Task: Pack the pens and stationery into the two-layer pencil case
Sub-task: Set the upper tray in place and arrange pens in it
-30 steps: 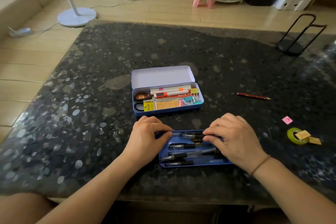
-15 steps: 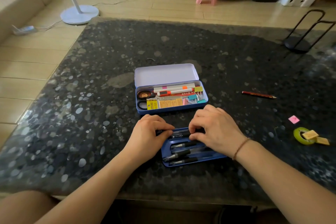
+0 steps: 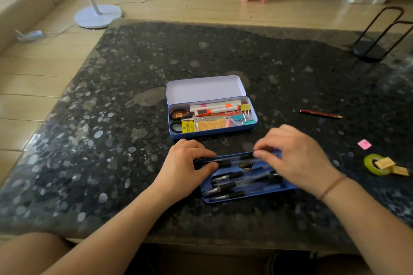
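A blue tin pencil case (image 3: 253, 126) lies open at mid-table, its pale lid tipped back. Inside are scissors, two white markers, a yellow box, sticky notes and binder clips. Nearer me sits the separate blue tray layer (image 3: 263, 193) with several black pens (image 3: 225, 185) in it. My left hand (image 3: 185, 165) pinches the left end of a pen lying along the tray's far edge. My right hand (image 3: 295, 158) pinches the same pen near its right end, covering the tray's right side.
A red pencil (image 3: 320, 114) lies to the right of the case. Further right are a pink note (image 3: 364, 144), a green tape roll (image 3: 373, 164) and yellow sticky tabs (image 3: 392, 166). A black wire stand (image 3: 377, 35) occupies the far right corner.
My right hand has shifted right along the tray's far edge. The left hand stays at the tray's left end. The camera has moved a little.
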### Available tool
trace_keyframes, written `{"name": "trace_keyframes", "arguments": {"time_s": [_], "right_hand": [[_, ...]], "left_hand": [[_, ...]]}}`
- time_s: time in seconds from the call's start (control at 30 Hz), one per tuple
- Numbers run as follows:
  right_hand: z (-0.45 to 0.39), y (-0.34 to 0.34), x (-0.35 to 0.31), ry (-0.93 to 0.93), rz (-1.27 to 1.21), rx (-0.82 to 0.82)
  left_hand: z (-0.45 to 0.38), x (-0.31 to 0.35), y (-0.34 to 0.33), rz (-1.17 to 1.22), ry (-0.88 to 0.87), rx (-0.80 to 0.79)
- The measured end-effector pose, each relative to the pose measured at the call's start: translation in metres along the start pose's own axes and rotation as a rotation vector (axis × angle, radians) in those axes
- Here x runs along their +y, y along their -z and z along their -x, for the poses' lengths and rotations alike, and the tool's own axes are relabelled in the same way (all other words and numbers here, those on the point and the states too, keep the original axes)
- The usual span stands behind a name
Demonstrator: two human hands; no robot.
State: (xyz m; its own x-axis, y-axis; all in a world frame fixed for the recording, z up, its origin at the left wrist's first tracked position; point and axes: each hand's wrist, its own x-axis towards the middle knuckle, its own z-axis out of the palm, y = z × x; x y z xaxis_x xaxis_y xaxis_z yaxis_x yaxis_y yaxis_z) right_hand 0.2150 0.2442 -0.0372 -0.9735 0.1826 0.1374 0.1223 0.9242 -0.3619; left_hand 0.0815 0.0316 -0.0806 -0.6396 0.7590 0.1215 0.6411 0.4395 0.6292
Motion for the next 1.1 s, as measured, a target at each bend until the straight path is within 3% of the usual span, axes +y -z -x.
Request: {"name": "trace_keyframes", "arguments": {"time_s": [0.13, 0.23, 0.33, 0.43, 0.53, 0.63, 0.77, 0.87, 0.97, 1.1], "right_hand": [[0.014, 0.012, 0.000, -0.068, 0.099, -0.184], [0.004, 0.008, -0.027, 0.074, 0.124, -0.162], [-0.014, -0.005, -0.061, 0.159, 0.254, -0.318], [-0.027, -0.015, -0.087, 0.132, 0.471, -0.502], [-0.031, -0.017, -0.096, 0.092, 0.496, -0.542], [-0.028, -0.007, -0.089, 0.072, 0.350, -0.438], [-0.025, 0.029, -0.068, -0.040, -0.217, 0.023], [-0.026, 0.053, -0.045, -0.161, -0.490, 0.318], [-0.023, 0.049, -0.025, -0.410, -0.722, 0.348], [-0.001, 0.029, -0.017, -0.590, -0.723, 0.113]], "left_hand": [[0.002, -0.001, -0.001, -0.002, -0.007, 0.021], [0.002, 0.001, -0.001, -0.007, -0.013, 0.017], [0.003, 0.002, -0.001, 0.060, -0.005, 0.071], [0.003, 0.001, -0.001, 0.113, 0.015, 0.096], [0.003, -0.002, 0.000, 0.114, -0.002, 0.091], [0.005, -0.001, 0.000, 0.196, -0.017, 0.175], [0.007, 0.001, -0.001, 0.287, -0.062, 0.277], [0.008, 0.000, -0.003, 0.216, -0.128, 0.188], [0.009, 0.000, -0.006, 0.158, -0.160, 0.145], [0.008, 0.000, -0.004, 0.293, -0.064, 0.160]]}}
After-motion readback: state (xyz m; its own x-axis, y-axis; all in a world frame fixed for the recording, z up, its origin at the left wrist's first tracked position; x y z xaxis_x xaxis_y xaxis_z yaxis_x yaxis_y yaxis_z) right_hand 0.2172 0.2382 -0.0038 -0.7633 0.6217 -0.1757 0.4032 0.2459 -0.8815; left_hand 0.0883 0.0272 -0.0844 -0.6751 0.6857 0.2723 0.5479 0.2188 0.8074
